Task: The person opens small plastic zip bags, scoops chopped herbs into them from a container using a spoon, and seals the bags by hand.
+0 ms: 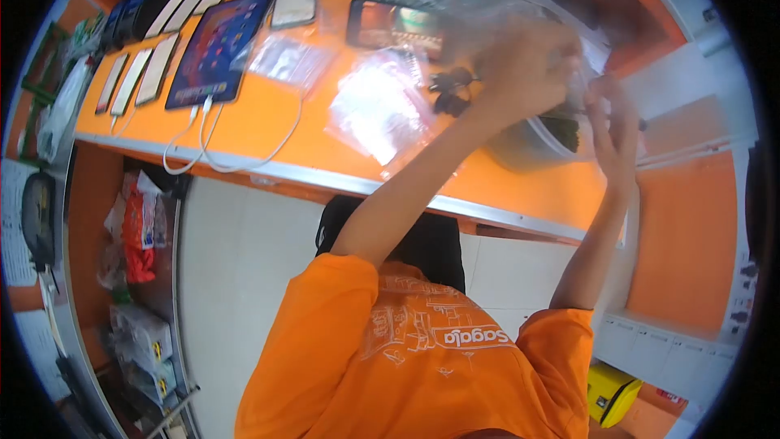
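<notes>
Your left hand (532,69) is above the clear tub (520,150), your right hand (616,126) just right of it; blur hides the fingers, so their grip cannot be told. The tub stands near the table's (317,142) near edge, presumably for short reach. At left, 1 white cable (208,104) meets the tablet's (218,53) near end, presumably for charging

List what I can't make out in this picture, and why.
In the head view:
- Whatever the left hand may hold: motion blur.
- The right hand's exact finger grip: also blurred.
- Everything inside the clear tub: partly hidden behind the hands.
- Any contents of the shiny plastic bags: washed out by glare.
- Labels on the tablet: too small.
</notes>
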`<state>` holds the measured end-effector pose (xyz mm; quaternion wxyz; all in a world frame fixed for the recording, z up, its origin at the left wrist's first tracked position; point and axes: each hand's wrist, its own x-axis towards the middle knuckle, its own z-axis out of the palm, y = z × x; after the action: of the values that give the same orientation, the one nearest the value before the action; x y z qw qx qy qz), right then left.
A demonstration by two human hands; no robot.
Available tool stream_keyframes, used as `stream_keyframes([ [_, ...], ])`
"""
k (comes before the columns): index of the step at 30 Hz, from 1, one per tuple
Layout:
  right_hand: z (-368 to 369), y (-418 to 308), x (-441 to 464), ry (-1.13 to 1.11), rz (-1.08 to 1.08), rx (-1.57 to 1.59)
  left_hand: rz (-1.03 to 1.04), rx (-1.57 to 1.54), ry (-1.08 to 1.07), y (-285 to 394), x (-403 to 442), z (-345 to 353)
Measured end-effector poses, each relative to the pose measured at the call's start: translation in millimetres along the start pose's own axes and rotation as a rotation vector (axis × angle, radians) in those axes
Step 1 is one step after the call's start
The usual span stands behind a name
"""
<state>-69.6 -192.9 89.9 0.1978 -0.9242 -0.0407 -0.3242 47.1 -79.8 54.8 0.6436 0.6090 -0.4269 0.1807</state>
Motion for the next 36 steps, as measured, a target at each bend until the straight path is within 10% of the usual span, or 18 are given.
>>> stream_keyframes([
  [16,-2.0,-4.5,-13.0,-0.165,0.232,0.012,0.151,0.006,0.036,-8.6,123.9,37.8],
  [22,-5.0,-8.2,-10.7,-0.251,0.346,0.005,0.101,0.462,-0.451,-50.2,79.2,2.0],
  [26,-2.5,0.6,-13.6,-0.197,0.292,0.0,-0.207,0.839,-0.726,-20.6,38.8,-84.9],
  [36,11.2,-21.5,-15.7,0.175,0.105,-0.148,-0.52,0.852,-0.601,-39.1,-75.4,-134.1],
])
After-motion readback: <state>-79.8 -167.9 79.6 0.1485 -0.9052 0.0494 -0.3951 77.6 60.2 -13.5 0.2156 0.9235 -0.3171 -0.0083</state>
